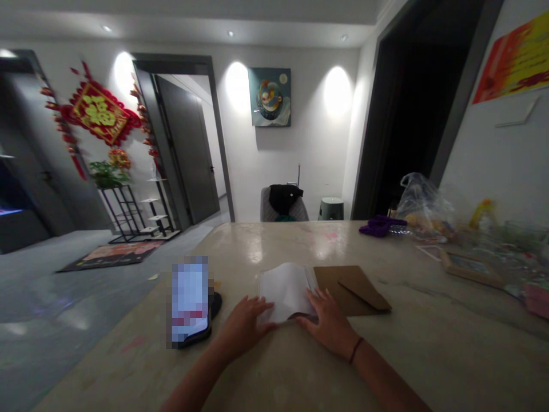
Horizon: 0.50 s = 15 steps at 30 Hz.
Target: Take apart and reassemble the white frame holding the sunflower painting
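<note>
A white sheet of paper lies in front of me with its middle bulging upward and its near edge curling off the tabletop. My left hand holds its left side, fingers on top and thumb at the near corner. At the right side, my right hand has its fingers over the paper and its thumb by the lifted near edge. A brown card-like piece with a slanted flap extends rightward from beside the paper, partly behind my right hand. Whether the two are joined, I cannot tell.
A phone stands propped on a dark stand left of my hands, its screen blurred. On the table's right side are a purple item, a clear plastic bag and a wooden frame. A chair stands beyond the far edge.
</note>
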Motion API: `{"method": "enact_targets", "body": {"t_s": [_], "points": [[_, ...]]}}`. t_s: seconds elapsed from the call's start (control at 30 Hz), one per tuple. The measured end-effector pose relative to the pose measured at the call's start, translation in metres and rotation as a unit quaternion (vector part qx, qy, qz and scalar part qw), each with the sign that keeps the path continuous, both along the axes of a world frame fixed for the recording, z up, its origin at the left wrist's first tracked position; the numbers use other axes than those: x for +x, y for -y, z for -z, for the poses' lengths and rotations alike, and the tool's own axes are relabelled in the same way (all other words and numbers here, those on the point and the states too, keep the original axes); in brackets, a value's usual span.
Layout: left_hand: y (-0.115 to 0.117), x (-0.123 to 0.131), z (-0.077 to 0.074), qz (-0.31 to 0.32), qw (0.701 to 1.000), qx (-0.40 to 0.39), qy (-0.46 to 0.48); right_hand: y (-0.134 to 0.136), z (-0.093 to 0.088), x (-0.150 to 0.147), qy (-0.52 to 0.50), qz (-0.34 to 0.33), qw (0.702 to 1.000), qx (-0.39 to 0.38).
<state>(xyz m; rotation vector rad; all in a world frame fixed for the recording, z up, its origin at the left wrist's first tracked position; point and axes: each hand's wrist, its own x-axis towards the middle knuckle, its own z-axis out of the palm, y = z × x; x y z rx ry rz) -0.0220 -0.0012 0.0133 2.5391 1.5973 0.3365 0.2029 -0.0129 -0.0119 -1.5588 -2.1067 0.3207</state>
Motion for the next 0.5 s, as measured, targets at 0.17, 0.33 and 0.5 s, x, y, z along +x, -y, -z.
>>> {"method": "enact_targets", "body": {"t_s": [0.17, 0.33, 0.5], "points": [[0.001, 0.003, -0.001, -0.017, 1.0, 0.005, 0.016, -0.002, 0.01, -0.007, -0.033, 0.004, 0.999, 0.02], [0.003, 0.005, -0.003, -0.023, 1.0, 0.01, 0.012, -0.008, 0.008, -0.002, -0.041, 0.017, 0.997, 0.064], [0.004, 0.011, -0.002, -0.029, 0.999, 0.041, 0.008, -0.007, -0.002, -0.001, -0.012, 0.027, 0.991, 0.134]]}}
